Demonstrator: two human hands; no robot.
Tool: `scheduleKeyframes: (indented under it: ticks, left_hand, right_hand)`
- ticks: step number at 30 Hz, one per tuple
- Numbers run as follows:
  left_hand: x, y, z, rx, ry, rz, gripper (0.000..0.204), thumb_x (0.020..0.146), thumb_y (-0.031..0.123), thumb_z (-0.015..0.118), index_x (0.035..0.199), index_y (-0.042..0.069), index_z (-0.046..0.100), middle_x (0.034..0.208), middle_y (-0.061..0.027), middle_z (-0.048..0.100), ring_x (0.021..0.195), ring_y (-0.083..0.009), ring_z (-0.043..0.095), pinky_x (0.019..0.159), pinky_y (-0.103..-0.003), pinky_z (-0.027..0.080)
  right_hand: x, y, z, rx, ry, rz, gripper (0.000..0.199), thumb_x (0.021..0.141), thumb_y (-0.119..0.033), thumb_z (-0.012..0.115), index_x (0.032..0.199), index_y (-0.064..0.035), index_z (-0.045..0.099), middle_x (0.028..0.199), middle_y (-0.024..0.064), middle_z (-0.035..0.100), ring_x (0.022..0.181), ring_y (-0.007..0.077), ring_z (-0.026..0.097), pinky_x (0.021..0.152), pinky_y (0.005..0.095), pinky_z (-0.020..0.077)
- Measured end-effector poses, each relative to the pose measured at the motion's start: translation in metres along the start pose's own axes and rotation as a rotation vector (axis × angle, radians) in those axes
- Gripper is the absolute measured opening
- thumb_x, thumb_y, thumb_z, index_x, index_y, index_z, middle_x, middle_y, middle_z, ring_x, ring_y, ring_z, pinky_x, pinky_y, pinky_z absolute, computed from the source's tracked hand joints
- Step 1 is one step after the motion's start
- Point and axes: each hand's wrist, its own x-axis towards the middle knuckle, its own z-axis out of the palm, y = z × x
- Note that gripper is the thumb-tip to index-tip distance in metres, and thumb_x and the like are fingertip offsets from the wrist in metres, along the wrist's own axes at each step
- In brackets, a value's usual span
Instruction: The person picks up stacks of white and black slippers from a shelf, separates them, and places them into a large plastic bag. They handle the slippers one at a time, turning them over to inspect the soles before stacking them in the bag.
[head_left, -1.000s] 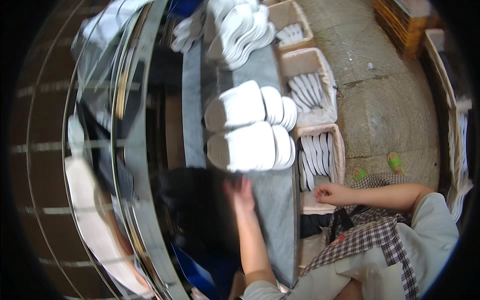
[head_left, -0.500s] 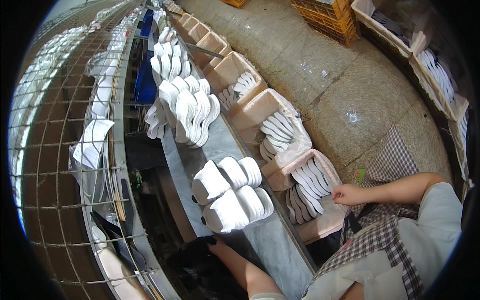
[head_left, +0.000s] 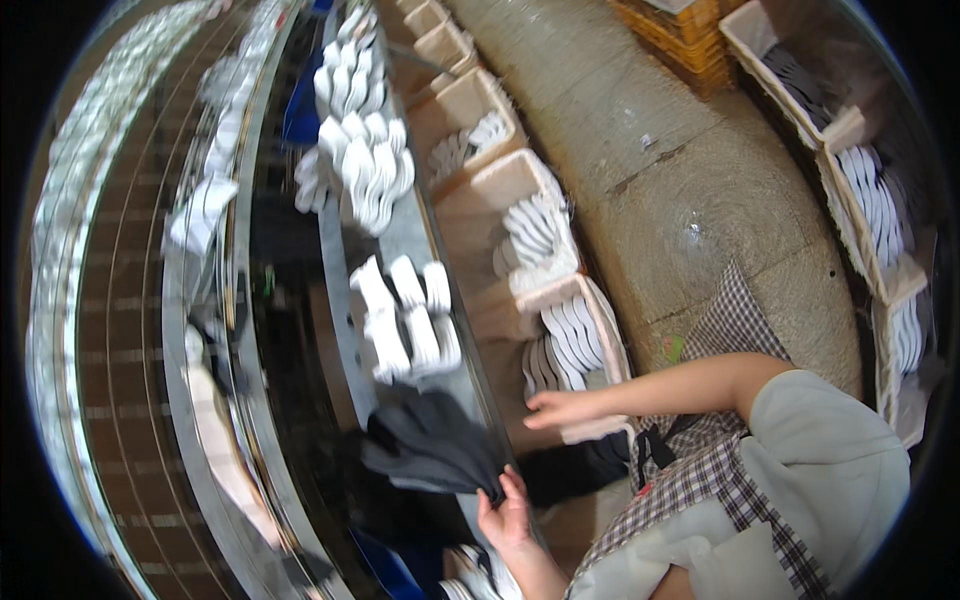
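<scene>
My left hand (head_left: 507, 510) grips one end of a black bundle of soft, layered pieces (head_left: 430, 445), blurred by motion, held over the grey work surface (head_left: 405, 235). Its fingers curl round the narrow end; the exact kind of piece cannot be made out. My right hand (head_left: 560, 408) hangs to the right of the bundle, fingers stretched out, with nothing visible in it. Just beyond the bundle stand small stacks of white insole-shaped pieces (head_left: 420, 335) in two rows. Farther along the surface are more white wavy stacks (head_left: 375, 180).
Lined bins (head_left: 545, 170) holding white and grey sole-shaped pieces stand along the bench's right side. A wire mesh (head_left: 120, 300) runs along the left. More lined bins (head_left: 850, 215) and orange crates (head_left: 690, 45) stand across the floor. Another white stack (head_left: 478, 575) shows at the lower edge.
My left hand has brought the black bundle up from the dark area left of the bench, over the surface. My right hand has moved left, toward it. The view has shifted.
</scene>
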Motion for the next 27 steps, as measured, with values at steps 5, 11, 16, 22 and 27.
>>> scheduleKeyframes:
  ticks: [5, 11, 16, 22, 27]
  left_hand:
    - [-0.074, -0.090, -0.077, 0.224, -0.129, 0.087, 0.056, 0.079, -0.001, 0.062, 0.131, 0.004, 0.043, 0.139, -0.0193, 0.035, 0.126, -0.0419, 0.034, 0.101, -0.046, 0.044]
    - [-0.122, -0.153, -0.122, 0.442, -0.157, 0.080, 0.066, 0.082, -0.001, 0.060, 0.139, 0.018, 0.032, 0.140, -0.0172, 0.035, 0.124, -0.0437, 0.039, 0.098, -0.046, 0.046]
    - [-0.147, -0.154, -0.107, 0.986, -0.162, 0.415, 0.104, 0.066, 0.003, 0.076, 0.147, 0.022, 0.015, 0.145, -0.0143, 0.027, 0.129, -0.0356, 0.036, 0.101, -0.051, 0.040]
    - [-0.118, -0.105, -0.070, 0.943, -0.368, 0.674, 0.071, 0.093, 0.031, 0.053, 0.148, 0.022, 0.009, 0.145, -0.0187, 0.028, 0.126, -0.0327, 0.040, 0.101, -0.045, 0.040]
    - [-0.105, -0.096, -0.078, 0.885, -0.272, 0.435, 0.064, 0.093, 0.014, 0.056, 0.145, 0.016, 0.020, 0.136, -0.0161, 0.041, 0.115, -0.0260, 0.051, 0.094, -0.038, 0.046]
  right_hand:
    - [-0.037, -0.020, 0.046, 0.832, -0.322, 0.096, 0.077, 0.084, -0.048, 0.063, 0.138, -0.0084, 0.025, 0.132, 0.0152, 0.047, 0.117, 0.0276, 0.050, 0.098, 0.0446, 0.0426]
    - [-0.130, 0.001, 0.049, 1.019, -0.128, 0.143, 0.057, 0.087, -0.017, 0.065, 0.133, -0.0055, 0.035, 0.122, 0.0144, 0.056, 0.109, 0.0246, 0.058, 0.093, 0.0385, 0.0494]
    - [-0.173, -0.006, 0.050, 0.852, -0.119, 0.210, 0.069, 0.087, -0.023, 0.064, 0.140, -0.0054, 0.024, 0.128, 0.0176, 0.048, 0.117, 0.0293, 0.051, 0.094, 0.0428, 0.0497]
    - [-0.190, -0.012, 0.084, 0.971, -0.200, 0.390, 0.057, 0.091, -0.037, 0.057, 0.131, -0.0007, 0.043, 0.125, 0.0183, 0.053, 0.111, 0.0276, 0.057, 0.095, 0.0419, 0.0483]
    - [-0.205, -0.003, 0.103, 0.961, -0.127, 0.379, 0.057, 0.090, -0.044, 0.052, 0.131, -0.0050, 0.046, 0.128, 0.0139, 0.053, 0.114, 0.0270, 0.054, 0.098, 0.0459, 0.0419]
